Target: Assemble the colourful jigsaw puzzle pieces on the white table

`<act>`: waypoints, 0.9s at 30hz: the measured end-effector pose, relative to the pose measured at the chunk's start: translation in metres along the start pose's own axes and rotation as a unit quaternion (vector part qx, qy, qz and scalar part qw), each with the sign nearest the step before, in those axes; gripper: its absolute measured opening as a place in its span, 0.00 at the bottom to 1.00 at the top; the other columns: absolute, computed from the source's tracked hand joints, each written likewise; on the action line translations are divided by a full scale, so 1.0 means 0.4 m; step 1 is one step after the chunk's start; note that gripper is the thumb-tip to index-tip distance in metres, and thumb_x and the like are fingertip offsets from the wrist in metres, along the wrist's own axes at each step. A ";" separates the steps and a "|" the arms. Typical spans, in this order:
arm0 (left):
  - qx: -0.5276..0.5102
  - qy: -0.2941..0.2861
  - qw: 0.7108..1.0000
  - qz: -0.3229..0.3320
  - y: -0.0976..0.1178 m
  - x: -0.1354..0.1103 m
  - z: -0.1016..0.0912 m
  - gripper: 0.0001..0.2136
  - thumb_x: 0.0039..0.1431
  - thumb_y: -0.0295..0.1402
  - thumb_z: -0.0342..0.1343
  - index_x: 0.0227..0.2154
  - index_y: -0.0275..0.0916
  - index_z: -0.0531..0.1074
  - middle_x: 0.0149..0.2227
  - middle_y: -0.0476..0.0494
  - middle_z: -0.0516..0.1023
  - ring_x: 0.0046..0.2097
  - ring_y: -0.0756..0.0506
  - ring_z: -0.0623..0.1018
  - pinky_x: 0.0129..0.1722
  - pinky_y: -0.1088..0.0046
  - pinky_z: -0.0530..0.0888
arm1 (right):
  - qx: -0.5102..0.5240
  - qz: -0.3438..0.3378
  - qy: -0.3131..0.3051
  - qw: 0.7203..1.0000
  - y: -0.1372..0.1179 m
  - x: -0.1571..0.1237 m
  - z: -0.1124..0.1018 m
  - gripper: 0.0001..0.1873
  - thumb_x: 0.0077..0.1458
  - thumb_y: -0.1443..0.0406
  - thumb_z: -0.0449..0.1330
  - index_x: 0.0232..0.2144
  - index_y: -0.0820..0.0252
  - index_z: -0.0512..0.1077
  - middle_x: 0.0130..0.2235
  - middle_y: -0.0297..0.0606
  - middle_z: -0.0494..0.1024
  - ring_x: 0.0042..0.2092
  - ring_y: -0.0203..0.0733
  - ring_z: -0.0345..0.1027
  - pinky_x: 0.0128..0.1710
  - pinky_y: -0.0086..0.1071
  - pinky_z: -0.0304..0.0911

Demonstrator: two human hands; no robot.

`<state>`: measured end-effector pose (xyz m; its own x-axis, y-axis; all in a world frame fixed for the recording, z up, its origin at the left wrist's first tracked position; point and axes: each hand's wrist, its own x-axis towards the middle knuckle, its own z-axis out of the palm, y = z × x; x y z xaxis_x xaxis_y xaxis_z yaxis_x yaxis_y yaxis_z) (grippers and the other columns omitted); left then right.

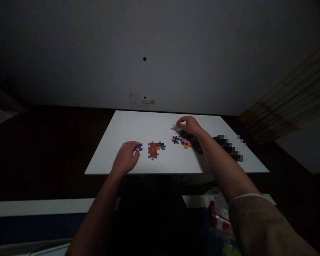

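On the white table, my left hand has its thumb and fingers closed about a purple-blue puzzle piece. Just right of it lies a joined section of puzzle, mostly brown with blue and orange parts. My right hand is raised over a pile of loose puzzle pieces, pinching a thin puzzle piece seen nearly edge-on. At the pile's left edge lies a blue and brown piece, near a pink and yellow one. My right hand and forearm hide part of the pile.
The white table stands near a grey wall with a socket strip. A dark item, partly pixelated, lies on the table's right side. Below the front edge, by my right arm, is a clear plastic bag with red in it.
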<state>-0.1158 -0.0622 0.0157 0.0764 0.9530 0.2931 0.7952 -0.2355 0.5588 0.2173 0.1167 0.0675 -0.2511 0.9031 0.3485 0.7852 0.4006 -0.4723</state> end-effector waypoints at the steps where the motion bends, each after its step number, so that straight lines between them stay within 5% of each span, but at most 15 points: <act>1: -0.002 0.001 1.000 0.002 0.000 0.000 0.000 0.20 0.60 0.36 0.49 0.54 0.53 0.73 0.57 0.42 0.75 0.61 0.35 0.71 0.61 0.46 0.68 | 0.017 -0.028 -0.009 0.999 -0.006 -0.028 -0.009 0.04 0.53 0.67 0.66 0.31 0.55 0.81 0.41 0.41 0.83 0.47 0.49 0.74 0.53 0.47 0.66; 5: 0.005 0.003 1.000 0.015 -0.005 -0.002 0.002 0.18 0.62 0.36 0.48 0.53 0.48 0.74 0.55 0.39 0.76 0.60 0.35 0.71 0.61 0.49 0.69 | 0.040 -0.065 -0.025 0.997 -0.020 -0.175 -0.018 0.11 0.56 0.70 0.60 0.33 0.52 0.82 0.51 0.41 0.78 0.54 0.50 0.72 0.56 0.49 0.66; 10: 0.006 -0.002 1.000 0.010 -0.002 -0.006 0.004 0.17 0.62 0.36 0.49 0.52 0.48 0.73 0.56 0.40 0.75 0.61 0.36 0.70 0.63 0.49 0.68 | -0.003 -0.091 -0.125 0.988 -0.015 -0.288 -0.012 0.15 0.55 0.73 0.57 0.33 0.50 0.82 0.49 0.38 0.79 0.53 0.48 0.72 0.57 0.47 0.66; 14: 0.013 -0.004 1.000 0.008 0.002 -0.011 0.001 0.16 0.62 0.35 0.50 0.52 0.48 0.72 0.58 0.41 0.75 0.61 0.35 0.70 0.63 0.49 0.67 | -0.058 -0.118 -0.126 0.983 -0.017 -0.265 -0.029 0.22 0.55 0.76 0.54 0.41 0.49 0.81 0.49 0.35 0.81 0.54 0.46 0.71 0.60 0.45 0.61; 18: 0.050 0.000 0.998 0.024 -0.005 -0.012 0.008 0.17 0.63 0.34 0.49 0.53 0.43 0.72 0.57 0.40 0.75 0.60 0.36 0.71 0.62 0.51 0.68 | -0.112 -0.097 -0.112 0.983 -0.049 -0.200 -0.025 0.17 0.61 0.69 0.55 0.48 0.54 0.79 0.49 0.40 0.81 0.52 0.49 0.73 0.59 0.44 0.61; 22: 0.074 0.003 0.997 0.020 -0.010 -0.013 0.018 0.18 0.63 0.33 0.49 0.54 0.41 0.72 0.57 0.39 0.74 0.61 0.38 0.70 0.63 0.55 0.68 | -0.191 -0.054 -0.187 0.962 -0.085 -0.141 0.013 0.20 0.58 0.57 0.63 0.51 0.56 0.78 0.50 0.47 0.81 0.52 0.56 0.72 0.55 0.46 0.63; 27: 0.092 0.004 0.996 0.017 -0.005 -0.016 0.019 0.18 0.63 0.31 0.50 0.55 0.40 0.73 0.58 0.39 0.74 0.61 0.39 0.70 0.63 0.57 0.68 | -0.209 -0.014 -0.253 0.945 -0.101 -0.093 0.042 0.21 0.52 0.61 0.68 0.50 0.55 0.78 0.49 0.48 0.81 0.51 0.57 0.74 0.51 0.44 0.66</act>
<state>-0.1133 -0.0664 0.0066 0.1011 0.9433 0.3160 0.8894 -0.2280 0.3962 0.1856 0.0695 0.0600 -0.4305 0.8939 -0.1250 0.9025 0.4247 -0.0711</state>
